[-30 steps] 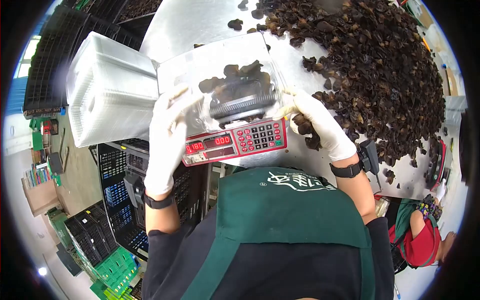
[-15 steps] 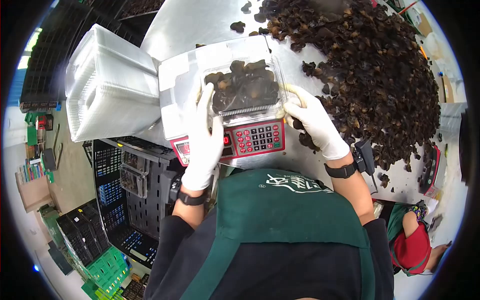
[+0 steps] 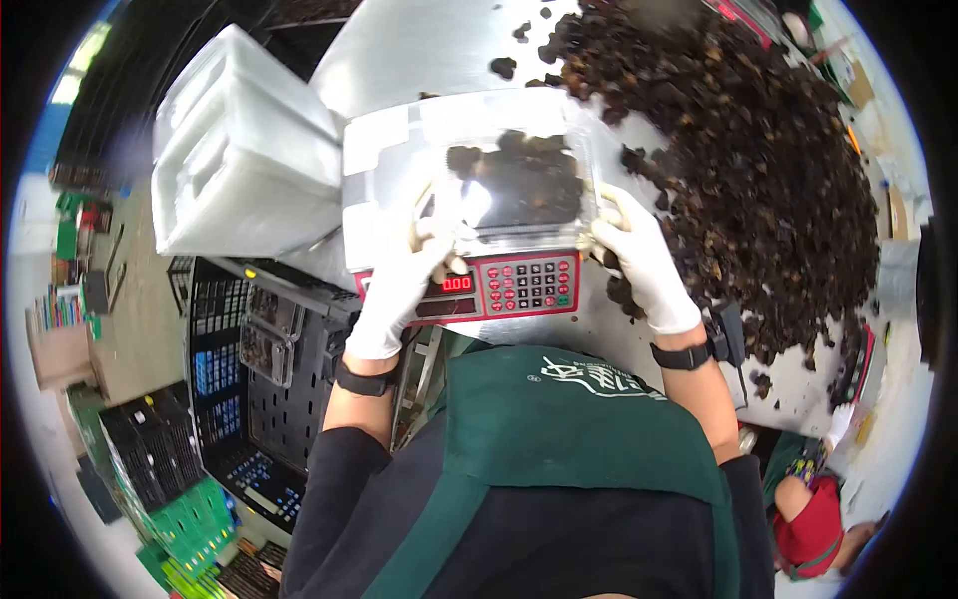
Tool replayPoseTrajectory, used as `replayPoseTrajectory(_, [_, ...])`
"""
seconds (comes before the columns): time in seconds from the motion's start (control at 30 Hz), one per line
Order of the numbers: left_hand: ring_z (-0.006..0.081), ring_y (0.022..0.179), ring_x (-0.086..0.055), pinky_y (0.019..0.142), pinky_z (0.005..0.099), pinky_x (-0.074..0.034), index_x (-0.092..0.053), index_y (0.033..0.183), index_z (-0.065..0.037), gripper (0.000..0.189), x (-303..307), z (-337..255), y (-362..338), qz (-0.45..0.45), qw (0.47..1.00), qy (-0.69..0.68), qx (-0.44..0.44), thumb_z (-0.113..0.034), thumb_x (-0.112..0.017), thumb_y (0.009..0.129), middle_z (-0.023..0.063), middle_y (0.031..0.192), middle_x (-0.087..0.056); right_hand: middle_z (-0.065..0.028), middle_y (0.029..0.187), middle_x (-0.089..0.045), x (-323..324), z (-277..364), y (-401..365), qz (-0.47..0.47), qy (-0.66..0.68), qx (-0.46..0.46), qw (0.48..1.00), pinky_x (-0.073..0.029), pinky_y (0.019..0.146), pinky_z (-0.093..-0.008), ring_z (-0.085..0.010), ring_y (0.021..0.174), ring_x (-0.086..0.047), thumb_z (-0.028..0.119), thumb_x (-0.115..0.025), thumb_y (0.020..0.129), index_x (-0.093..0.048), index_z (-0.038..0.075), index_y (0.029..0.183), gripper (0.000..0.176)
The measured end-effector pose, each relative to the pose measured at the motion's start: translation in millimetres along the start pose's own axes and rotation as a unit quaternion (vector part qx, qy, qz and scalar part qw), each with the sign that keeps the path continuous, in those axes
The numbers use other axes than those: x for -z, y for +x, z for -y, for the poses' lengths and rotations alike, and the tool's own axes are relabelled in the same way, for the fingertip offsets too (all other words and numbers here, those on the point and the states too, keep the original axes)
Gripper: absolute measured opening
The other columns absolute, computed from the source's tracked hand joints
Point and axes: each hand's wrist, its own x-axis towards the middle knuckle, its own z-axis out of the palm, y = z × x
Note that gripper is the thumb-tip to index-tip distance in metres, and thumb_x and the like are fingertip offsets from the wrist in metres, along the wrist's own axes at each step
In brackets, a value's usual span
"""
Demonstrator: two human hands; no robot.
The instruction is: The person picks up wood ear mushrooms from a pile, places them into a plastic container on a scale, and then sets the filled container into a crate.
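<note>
A clear plastic clamshell box [image 3: 519,236] filled with dark wood ear mushrooms [image 3: 524,180] is in front of me, over a digital scale [image 3: 384,215]. Bright glare crosses the clear plastic above the mushrooms. My left hand [image 3: 414,265], in a white glove, has its fingers curled at the box's near left corner. On the opposite side, my right hand [image 3: 637,255], gloved too, grips the right edge with bent fingers. Below the box, the scale's red panel [image 3: 524,285] shows a lit 0.00.
Nested clear plastic boxes [image 3: 249,160] stand left of the scale. A large heap of wood ear mushrooms [image 3: 758,190] covers the right of the metal table [image 3: 389,50]. A black crate [image 3: 299,419] at lower left holds filled boxes [image 3: 267,349]. Another person [image 3: 808,519] is at lower right.
My left hand has slid down to the box's near left corner and curled its fingers, uncovering more of the scale display. Glare now lies over the mushrooms. The whole view has shifted slightly.
</note>
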Motion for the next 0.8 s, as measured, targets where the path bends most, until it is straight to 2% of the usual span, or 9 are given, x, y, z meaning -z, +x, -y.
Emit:
replayPoseTrajectory(0.13, [0.0140, 0.070, -0.065, 0.063, 0.0237, -0.051, -0.020, 0.157, -0.007, 0.076, 4.7, 14.0, -29.5, 0.004, 0.995, -0.103, 0.018, -0.005, -0.062, 0.093, 0.0083, 0.088, -0.066, 0.0007, 0.081, -0.063, -2.4, 4.9, -16.8, 0.016, -0.060, 0.032, 0.998, -0.042, 0.062, -0.0192, -0.0047, 0.066, -0.053, 0.001, -0.054, 0.090, -0.048, -0.002, 0.140, 0.050])
replayPoseTrajectory(0.27, [0.0133, 0.068, -0.065, 0.062, 0.0229, -0.050, -0.023, 0.155, -0.004, 0.075, 10.5, 3.8, -85.6, -0.076, 0.983, -0.163, -0.034, -0.005, -0.063, 0.092, 0.0038, 0.082, -0.062, 0.0035, 0.073, -0.056, -32.3, 14.2, -30.5, 0.038, -0.073, 0.020, 0.996, -0.039, 0.057, -0.0173, -0.0039, 0.062, -0.051, -0.003, -0.052, 0.088, -0.044, -0.003, 0.142, 0.055])
replayPoseTrajectory(0.43, [0.0112, 0.060, -0.059, 0.057, 0.0229, -0.048, -0.033, 0.149, 0.005, 0.079, 54.7, -2.4, -148.1, -0.180, 0.958, -0.219, -0.034, -0.012, -0.075, 0.085, 0.0011, 0.075, -0.058, -0.0037, 0.077, -0.065, -89.0, 31.9, -29.4, 0.200, -0.133, -0.019, 0.971, -0.042, 0.055, -0.0197, -0.0047, 0.057, -0.049, 0.001, -0.057, 0.091, -0.042, -0.003, 0.143, 0.054])
replayPoseTrajectory(0.47, [0.0123, 0.061, -0.060, 0.057, 0.0220, -0.048, -0.036, 0.147, 0.006, 0.069, 68.2, -5.4, -162.8, -0.219, 0.943, -0.248, -0.033, -0.002, -0.065, 0.085, 0.0038, 0.077, -0.061, -0.0079, 0.085, -0.070, -98.0, 34.4, -29.3, 0.232, -0.121, -0.064, 0.963, -0.042, 0.055, -0.0198, -0.0054, 0.057, -0.049, 0.003, -0.058, 0.092, -0.041, -0.003, 0.143, 0.054])
replayPoseTrajectory(0.53, [0.0080, 0.058, -0.057, 0.054, 0.0188, -0.046, -0.043, 0.142, 0.008, 0.063, 113.7, 8.8, -198.7, -0.301, 0.929, -0.205, -0.070, -0.007, -0.066, 0.085, 0.0008, 0.075, -0.059, -0.0109, 0.091, -0.071, -111.1, 43.5, -28.8, 0.274, -0.125, -0.046, 0.952, -0.042, 0.056, -0.0193, -0.0055, 0.058, -0.050, 0.003, -0.056, 0.093, -0.043, -0.004, 0.142, 0.051])
replayPoseTrajectory(0.57, [0.0064, 0.060, -0.056, 0.055, 0.0178, -0.045, -0.044, 0.141, 0.009, 0.061, 136.0, 9.5, -217.5, -0.361, 0.913, -0.176, -0.072, -0.011, -0.066, 0.086, 0.0003, 0.076, -0.060, -0.0104, 0.092, -0.071, -107.9, 42.5, -26.6, 0.271, -0.112, -0.044, 0.955, -0.042, 0.057, -0.0189, -0.0055, 0.058, -0.050, 0.004, -0.054, 0.094, -0.044, -0.004, 0.141, 0.049])
replayPoseTrajectory(0.63, [0.0059, 0.066, -0.054, 0.057, 0.0172, -0.043, -0.044, 0.141, 0.008, 0.055, 173.0, 13.2, -248.1, -0.515, 0.814, -0.259, -0.073, -0.007, -0.061, 0.091, 0.0019, 0.082, -0.060, -0.0088, 0.091, -0.071, -94.7, 41.3, -21.7, 0.256, -0.109, -0.028, 0.960, -0.041, 0.058, -0.0175, -0.0052, 0.059, -0.049, 0.006, -0.051, 0.096, -0.046, -0.005, 0.140, 0.045])
replayPoseTrajectory(0.67, [0.0085, 0.071, -0.055, 0.060, 0.0180, -0.044, -0.043, 0.142, 0.005, 0.054, 218.7, 56.6, -291.4, -0.451, 0.836, -0.286, -0.125, -0.003, -0.059, 0.092, 0.0049, 0.087, -0.060, -0.0075, 0.089, -0.070, -86.4, 39.2, -18.8, 0.242, -0.121, -0.017, 0.963, -0.040, 0.057, -0.0170, -0.0047, 0.059, -0.048, 0.008, -0.051, 0.097, -0.047, -0.005, 0.140, 0.045])
replayPoseTrajectory(0.8, [0.0196, 0.081, -0.065, 0.067, 0.0259, -0.054, -0.057, 0.108, 0.002, 0.016, 303.8, 160.3, -350.8, -0.601, 0.683, -0.380, -0.170, -0.003, -0.060, 0.093, 0.0136, 0.095, -0.067, -0.0067, 0.086, -0.068, -53.9, 29.8, -16.3, 0.178, -0.106, -0.020, 0.978, -0.037, 0.054, -0.0168, -0.0040, 0.058, -0.047, 0.017, -0.054, 0.100, -0.051, -0.005, 0.138, 0.043])
